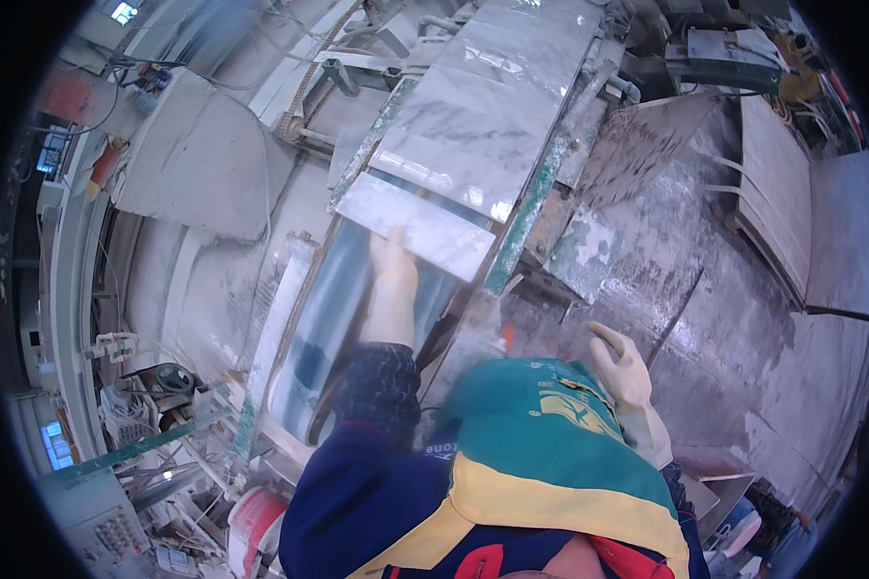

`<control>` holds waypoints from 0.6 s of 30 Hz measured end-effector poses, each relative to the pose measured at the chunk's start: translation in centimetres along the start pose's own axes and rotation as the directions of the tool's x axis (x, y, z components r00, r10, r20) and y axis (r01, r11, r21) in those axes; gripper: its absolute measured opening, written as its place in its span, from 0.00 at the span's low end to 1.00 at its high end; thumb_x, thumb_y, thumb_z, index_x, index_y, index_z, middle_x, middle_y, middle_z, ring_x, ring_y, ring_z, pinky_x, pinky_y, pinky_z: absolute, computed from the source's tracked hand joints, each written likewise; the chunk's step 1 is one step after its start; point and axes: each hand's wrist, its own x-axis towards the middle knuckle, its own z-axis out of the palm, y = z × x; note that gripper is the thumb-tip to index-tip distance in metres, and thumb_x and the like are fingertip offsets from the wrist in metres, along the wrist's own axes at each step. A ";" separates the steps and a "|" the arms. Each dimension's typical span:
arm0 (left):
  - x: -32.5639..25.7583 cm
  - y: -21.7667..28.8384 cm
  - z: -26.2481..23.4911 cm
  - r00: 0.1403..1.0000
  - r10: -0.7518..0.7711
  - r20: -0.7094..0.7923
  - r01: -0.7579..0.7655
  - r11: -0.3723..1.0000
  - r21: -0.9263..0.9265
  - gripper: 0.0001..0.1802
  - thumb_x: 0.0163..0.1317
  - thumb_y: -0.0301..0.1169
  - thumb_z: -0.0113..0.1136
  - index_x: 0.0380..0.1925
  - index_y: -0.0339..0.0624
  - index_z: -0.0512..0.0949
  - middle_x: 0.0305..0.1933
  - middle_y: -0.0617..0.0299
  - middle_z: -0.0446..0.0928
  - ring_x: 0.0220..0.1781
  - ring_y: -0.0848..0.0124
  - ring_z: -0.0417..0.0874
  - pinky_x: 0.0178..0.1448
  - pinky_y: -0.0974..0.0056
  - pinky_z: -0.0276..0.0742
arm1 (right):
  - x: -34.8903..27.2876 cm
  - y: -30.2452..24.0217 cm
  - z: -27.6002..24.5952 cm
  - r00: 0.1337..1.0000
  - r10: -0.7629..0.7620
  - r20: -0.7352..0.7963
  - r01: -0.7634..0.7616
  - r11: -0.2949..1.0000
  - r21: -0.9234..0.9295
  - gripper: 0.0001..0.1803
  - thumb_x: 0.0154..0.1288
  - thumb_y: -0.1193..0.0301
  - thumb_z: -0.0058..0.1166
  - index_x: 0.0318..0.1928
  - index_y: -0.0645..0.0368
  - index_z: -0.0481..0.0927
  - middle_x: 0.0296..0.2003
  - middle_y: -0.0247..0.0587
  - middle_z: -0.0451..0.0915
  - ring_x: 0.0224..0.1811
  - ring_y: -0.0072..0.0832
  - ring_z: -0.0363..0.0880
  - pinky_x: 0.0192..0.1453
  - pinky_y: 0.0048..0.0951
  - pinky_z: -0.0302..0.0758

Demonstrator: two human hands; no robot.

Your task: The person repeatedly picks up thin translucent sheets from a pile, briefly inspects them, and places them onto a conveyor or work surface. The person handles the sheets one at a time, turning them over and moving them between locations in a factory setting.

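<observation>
A narrow strip of pale grey-white stone (434,232) lies crosswise on the conveyor. My left hand (393,275), in a cream glove, grips its near edge, with a fingertip over the top face; the other fingers are hidden under or behind the strip. Just beyond it, a long polished marble slab (488,106) with grey veins runs away along the same conveyor. My right hand (623,372), gloved too, hangs beside my green apron (521,405) with loosely bent fingers apart and nothing in them.
The conveyor's blue-grey belt (323,318) runs between chipped green and white rails (529,222). Large stone slabs stand on the left (203,159) and right (782,183). At lower left are a red-and-white bucket (254,526) and a control box with buttons (111,526).
</observation>
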 end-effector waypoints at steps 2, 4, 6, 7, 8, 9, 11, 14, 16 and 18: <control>0.2 0.1 0.4 1.000 -0.017 0.013 0.016 1.000 0.024 0.32 0.71 0.16 0.45 0.75 0.40 0.58 0.71 0.48 0.68 0.71 0.54 0.73 0.75 0.48 0.72 | 0.0 0.4 0.5 1.000 0.029 0.008 -0.029 0.999 0.014 0.22 0.72 0.56 0.56 0.62 0.48 0.84 0.62 0.44 0.80 0.67 0.37 0.76 0.72 0.33 0.69; 0.4 0.0 1.2 1.000 -0.024 -0.019 0.026 0.998 0.058 0.32 0.71 0.17 0.45 0.76 0.40 0.57 0.71 0.48 0.68 0.72 0.53 0.73 0.75 0.47 0.72 | 0.1 0.5 0.9 0.999 0.031 0.007 -0.031 0.999 0.011 0.22 0.72 0.57 0.56 0.62 0.48 0.84 0.61 0.44 0.81 0.67 0.37 0.77 0.71 0.32 0.70; 0.3 -0.4 2.0 0.998 -0.023 -0.052 0.024 0.999 0.024 0.33 0.70 0.17 0.45 0.75 0.39 0.58 0.71 0.48 0.69 0.71 0.53 0.73 0.74 0.46 0.73 | 0.5 0.2 1.3 1.000 -0.022 -0.002 0.022 1.000 0.009 0.21 0.73 0.57 0.56 0.61 0.48 0.84 0.61 0.45 0.81 0.66 0.37 0.77 0.70 0.32 0.71; 0.3 -0.6 2.3 0.998 -0.030 -0.055 0.031 0.999 0.014 0.33 0.70 0.17 0.46 0.75 0.39 0.58 0.71 0.48 0.69 0.70 0.53 0.74 0.73 0.46 0.73 | 0.6 0.1 1.4 0.999 -0.050 -0.018 0.050 0.999 -0.016 0.21 0.73 0.58 0.56 0.61 0.49 0.84 0.60 0.45 0.81 0.66 0.37 0.78 0.70 0.32 0.71; 0.3 -0.6 2.3 0.997 -0.029 -0.067 0.030 0.999 0.021 0.33 0.69 0.16 0.46 0.75 0.39 0.58 0.70 0.48 0.69 0.70 0.53 0.74 0.73 0.46 0.74 | 0.7 -0.1 1.5 0.999 -0.051 -0.015 0.051 0.999 -0.001 0.21 0.73 0.58 0.55 0.61 0.49 0.84 0.60 0.45 0.82 0.65 0.37 0.78 0.70 0.32 0.71; 0.3 -0.7 2.3 0.998 -0.032 -0.059 0.034 0.999 0.030 0.33 0.69 0.16 0.46 0.75 0.39 0.58 0.70 0.48 0.69 0.70 0.53 0.74 0.72 0.46 0.74 | 0.8 -0.2 1.5 0.998 -0.060 -0.020 0.060 0.998 0.002 0.21 0.73 0.58 0.55 0.61 0.49 0.84 0.60 0.45 0.82 0.65 0.37 0.78 0.70 0.32 0.71; 0.5 -0.8 2.0 0.998 -0.039 -0.041 0.041 0.998 0.038 0.33 0.69 0.16 0.47 0.74 0.39 0.58 0.70 0.48 0.69 0.70 0.52 0.74 0.72 0.46 0.74 | 0.8 -0.5 1.5 0.998 -0.057 -0.024 0.057 0.998 0.007 0.21 0.73 0.58 0.55 0.61 0.49 0.84 0.60 0.45 0.82 0.65 0.37 0.78 0.70 0.32 0.71; 0.9 -0.9 1.3 0.999 -0.034 -0.018 0.035 0.999 0.039 0.33 0.71 0.16 0.46 0.75 0.41 0.57 0.71 0.48 0.68 0.71 0.52 0.74 0.73 0.45 0.74 | 0.5 -0.5 1.3 0.999 -0.047 -0.026 0.047 0.999 0.008 0.21 0.73 0.58 0.55 0.61 0.50 0.84 0.60 0.45 0.82 0.66 0.38 0.77 0.70 0.33 0.71; 1.2 -1.1 1.0 1.000 -0.017 -0.022 0.017 1.000 0.012 0.33 0.71 0.16 0.46 0.75 0.41 0.57 0.72 0.47 0.67 0.71 0.52 0.73 0.73 0.45 0.73 | 0.1 -0.3 1.3 0.997 -0.067 -0.045 0.067 0.998 -0.013 0.21 0.73 0.58 0.55 0.62 0.50 0.84 0.60 0.45 0.82 0.66 0.38 0.77 0.70 0.33 0.71; 1.4 -1.4 0.8 0.999 -0.027 -0.023 0.027 0.999 0.020 0.25 0.78 0.24 0.47 0.73 0.49 0.62 0.70 0.51 0.71 0.69 0.56 0.76 0.72 0.49 0.76 | -0.5 0.0 1.3 0.995 -0.081 -0.049 0.082 0.997 0.011 0.21 0.73 0.61 0.53 0.61 0.57 0.83 0.59 0.50 0.82 0.66 0.44 0.76 0.71 0.37 0.70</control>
